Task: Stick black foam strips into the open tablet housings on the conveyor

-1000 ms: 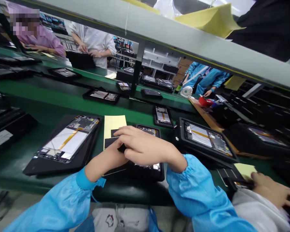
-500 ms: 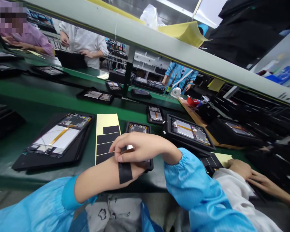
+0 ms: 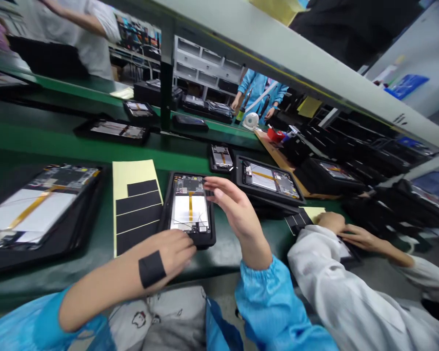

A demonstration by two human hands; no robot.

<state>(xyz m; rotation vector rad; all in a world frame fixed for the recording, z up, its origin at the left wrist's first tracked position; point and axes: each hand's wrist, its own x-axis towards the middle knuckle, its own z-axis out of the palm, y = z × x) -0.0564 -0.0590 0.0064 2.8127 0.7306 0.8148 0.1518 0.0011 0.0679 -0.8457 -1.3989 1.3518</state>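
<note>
An opened tablet (image 3: 36, 204) lies on the green desk (image 3: 225, 251); at its three o'clock is a yellow sheet (image 3: 131, 171) bearing black strips (image 3: 139, 202). Next comes the left hand (image 3: 173, 252), fingers bent, a black patch (image 3: 151, 269) on its wrist; whether it grips anything cannot be told. It sits at seven o'clock of the middle tablet (image 3: 190, 207), which lies opened in a black tray (image 3: 211, 222). The right hand (image 3: 237, 212) is open, thumb and fingers apart, at the tray's three o'clock. Farther that way are a co-worker's hands (image 3: 331, 222).
</note>
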